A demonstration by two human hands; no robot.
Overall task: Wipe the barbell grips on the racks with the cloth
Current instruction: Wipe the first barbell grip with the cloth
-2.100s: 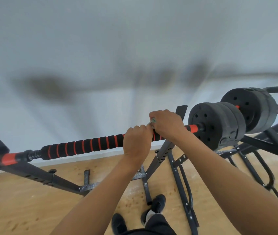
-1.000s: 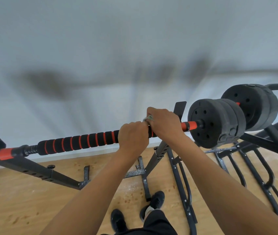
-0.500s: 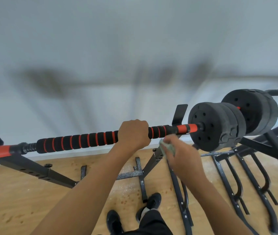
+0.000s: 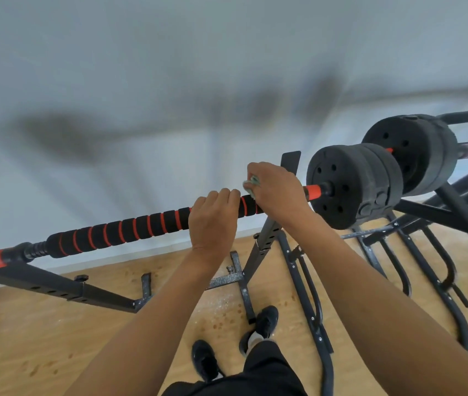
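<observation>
The left hand (image 4: pixel 212 221) grips the black-and-red foam barbell grip (image 4: pixel 118 231), which rests on the rack (image 4: pixel 264 241), with its fingers curled together over the top. Just beside it, toward the weight plates (image 4: pixel 350 184), the right hand (image 4: pixel 280 195) curls over the same grip. Its fingers pinch the bunched cloth (image 4: pixel 251 182) against the foam.

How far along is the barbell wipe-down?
Done: nothing shows as wiped; the foam padding looks the same all along. In hand: right grip presses the cloth on the bar's right end, by the weight plates; left grip holds the padding. Left: the stretch leftward, and probably the second barbell behind.
</observation>
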